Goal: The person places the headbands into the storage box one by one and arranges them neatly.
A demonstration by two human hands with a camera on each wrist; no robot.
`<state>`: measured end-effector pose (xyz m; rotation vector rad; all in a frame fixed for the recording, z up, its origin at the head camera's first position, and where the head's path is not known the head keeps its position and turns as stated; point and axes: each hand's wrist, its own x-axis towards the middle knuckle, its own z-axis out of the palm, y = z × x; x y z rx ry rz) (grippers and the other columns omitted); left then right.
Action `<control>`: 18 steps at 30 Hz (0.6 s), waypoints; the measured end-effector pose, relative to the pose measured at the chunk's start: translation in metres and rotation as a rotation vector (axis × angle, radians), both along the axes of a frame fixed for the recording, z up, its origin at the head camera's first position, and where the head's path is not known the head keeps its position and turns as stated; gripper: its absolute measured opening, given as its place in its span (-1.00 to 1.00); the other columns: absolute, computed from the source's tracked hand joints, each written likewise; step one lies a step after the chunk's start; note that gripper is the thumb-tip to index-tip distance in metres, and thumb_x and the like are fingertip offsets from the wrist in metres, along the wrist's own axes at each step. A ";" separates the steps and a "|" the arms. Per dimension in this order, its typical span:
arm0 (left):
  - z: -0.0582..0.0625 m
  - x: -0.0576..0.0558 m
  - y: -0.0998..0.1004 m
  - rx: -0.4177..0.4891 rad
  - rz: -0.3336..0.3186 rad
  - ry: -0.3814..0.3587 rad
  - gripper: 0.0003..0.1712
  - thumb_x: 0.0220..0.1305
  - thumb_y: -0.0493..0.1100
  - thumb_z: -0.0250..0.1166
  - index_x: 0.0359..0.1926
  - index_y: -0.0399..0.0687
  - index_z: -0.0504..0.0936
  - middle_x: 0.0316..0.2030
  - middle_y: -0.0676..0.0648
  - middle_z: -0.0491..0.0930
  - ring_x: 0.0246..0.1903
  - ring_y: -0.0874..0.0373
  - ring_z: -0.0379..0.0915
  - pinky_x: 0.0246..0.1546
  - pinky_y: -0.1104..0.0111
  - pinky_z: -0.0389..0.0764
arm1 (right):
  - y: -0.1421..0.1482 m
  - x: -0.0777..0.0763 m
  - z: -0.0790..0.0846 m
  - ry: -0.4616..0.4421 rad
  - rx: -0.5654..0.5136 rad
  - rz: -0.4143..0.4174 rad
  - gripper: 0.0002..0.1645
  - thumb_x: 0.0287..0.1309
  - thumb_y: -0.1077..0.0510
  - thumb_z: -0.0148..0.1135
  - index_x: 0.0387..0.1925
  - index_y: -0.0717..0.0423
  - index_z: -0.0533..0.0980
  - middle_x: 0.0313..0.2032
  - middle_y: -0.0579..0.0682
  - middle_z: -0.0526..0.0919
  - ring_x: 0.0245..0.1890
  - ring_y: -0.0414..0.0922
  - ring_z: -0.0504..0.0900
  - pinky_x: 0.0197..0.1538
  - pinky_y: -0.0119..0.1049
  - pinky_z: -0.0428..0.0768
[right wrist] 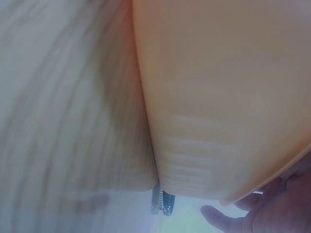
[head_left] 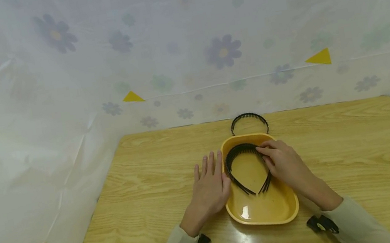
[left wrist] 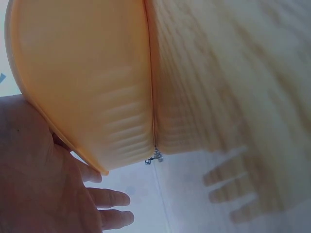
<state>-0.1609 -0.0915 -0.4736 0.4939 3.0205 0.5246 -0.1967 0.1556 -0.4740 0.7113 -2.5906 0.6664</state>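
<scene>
A yellow plastic tray (head_left: 262, 209) stands on the table, and several black toothed headbands (head_left: 236, 150) lie nested inside it. My right hand (head_left: 288, 166) reaches over the tray's right rim and pinches the upper right part of the headbands between thumb and fingers; how many it grips cannot be seen. Along the left rim my left hand (head_left: 209, 188) rests with its fingers straight. The left wrist view shows that hand (left wrist: 43, 179) against the tray's outer wall (left wrist: 87, 73). In the right wrist view the right hand (right wrist: 277, 213) is partly hidden behind the tray's rim.
Another black headband (head_left: 248, 114) is just behind the tray, near the table's back edge. The wood-grain table (head_left: 152, 186) extends on both sides. White flower-printed sheeting (head_left: 176, 48) with yellow triangles encloses the back and left.
</scene>
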 end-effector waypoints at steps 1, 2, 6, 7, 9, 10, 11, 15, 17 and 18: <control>0.000 0.000 0.000 -0.001 0.000 -0.002 -0.27 0.60 0.03 -0.33 0.67 0.02 -0.20 0.62 -0.21 -0.12 0.59 -0.18 -0.25 0.52 -0.15 -0.22 | 0.000 -0.001 0.000 0.003 -0.002 0.002 -0.68 0.18 0.43 0.37 0.00 0.37 0.70 -0.06 0.23 0.68 -0.13 0.15 0.62 -0.17 0.01 0.64; 0.001 0.000 0.000 -0.001 0.001 -0.002 -0.28 0.60 0.03 -0.33 0.67 0.02 -0.20 0.62 -0.21 -0.12 0.59 -0.18 -0.25 0.52 -0.15 -0.22 | 0.000 -0.001 -0.001 0.007 -0.004 0.004 -0.67 0.17 0.43 0.37 0.00 0.37 0.70 -0.06 0.24 0.68 -0.13 0.16 0.62 -0.17 0.02 0.64; 0.000 -0.001 0.000 -0.001 0.003 0.004 -0.27 0.59 0.02 -0.33 0.67 0.01 -0.19 0.62 -0.21 -0.12 0.59 -0.18 -0.24 0.52 -0.16 -0.21 | 0.001 -0.003 0.000 0.035 -0.027 0.013 -0.66 0.15 0.41 0.40 0.00 0.37 0.69 -0.05 0.26 0.67 -0.08 0.21 0.62 -0.08 0.09 0.64; 0.000 -0.001 0.000 0.000 0.003 0.005 -0.27 0.59 0.02 -0.33 0.67 0.01 -0.18 0.62 -0.21 -0.11 0.59 -0.18 -0.23 0.52 -0.16 -0.20 | 0.002 -0.004 0.000 0.044 -0.038 0.014 -0.65 0.15 0.41 0.40 0.00 0.37 0.69 -0.04 0.27 0.67 -0.05 0.22 0.61 -0.05 0.10 0.63; 0.000 -0.001 0.000 -0.001 0.003 0.006 -0.27 0.59 0.02 -0.33 0.67 0.01 -0.18 0.62 -0.21 -0.12 0.59 -0.19 -0.23 0.52 -0.15 -0.20 | 0.004 -0.004 0.002 0.051 -0.067 0.015 -0.64 0.14 0.41 0.41 0.02 0.36 0.69 -0.02 0.28 0.66 0.00 0.25 0.60 0.02 0.14 0.62; 0.000 -0.001 0.000 -0.001 0.002 0.006 -0.27 0.59 0.02 -0.33 0.67 0.01 -0.18 0.62 -0.21 -0.12 0.59 -0.19 -0.23 0.52 -0.15 -0.20 | 0.006 -0.004 0.003 0.054 -0.080 0.013 -0.62 0.14 0.41 0.42 0.03 0.35 0.68 0.00 0.28 0.66 0.03 0.25 0.60 0.03 0.15 0.61; 0.001 0.000 0.000 -0.001 0.002 0.005 -0.27 0.59 0.02 -0.33 0.67 0.00 -0.18 0.62 -0.21 -0.12 0.59 -0.18 -0.24 0.52 -0.15 -0.21 | 0.007 -0.005 0.004 0.054 -0.095 0.011 -0.61 0.13 0.42 0.42 0.04 0.35 0.68 0.00 0.27 0.66 0.03 0.25 0.60 0.03 0.16 0.62; 0.001 0.000 0.000 0.000 0.004 0.005 -0.27 0.59 0.02 -0.32 0.67 -0.01 -0.15 0.62 -0.21 -0.12 0.59 -0.16 -0.27 0.52 -0.15 -0.20 | 0.015 -0.005 0.010 0.035 -0.153 -0.001 -0.58 0.13 0.44 0.41 0.07 0.34 0.67 0.01 0.26 0.65 0.00 0.23 0.63 -0.10 0.11 0.65; 0.001 0.000 0.001 0.002 0.004 0.007 -0.27 0.58 0.02 -0.32 0.67 -0.02 -0.14 0.62 -0.21 -0.12 0.59 -0.17 -0.26 0.52 -0.16 -0.19 | 0.019 -0.005 0.013 0.034 -0.180 -0.008 -0.57 0.13 0.44 0.41 0.08 0.34 0.66 0.01 0.26 0.65 -0.03 0.22 0.65 -0.17 0.09 0.65; 0.001 0.000 0.001 0.002 0.004 0.011 -0.27 0.58 0.02 -0.32 0.67 -0.03 -0.13 0.62 -0.21 -0.11 0.59 -0.17 -0.25 0.52 -0.16 -0.19 | 0.022 -0.006 0.014 0.037 -0.191 -0.011 -0.58 0.14 0.44 0.40 0.08 0.34 0.66 0.01 0.26 0.65 -0.04 0.22 0.65 -0.19 0.08 0.65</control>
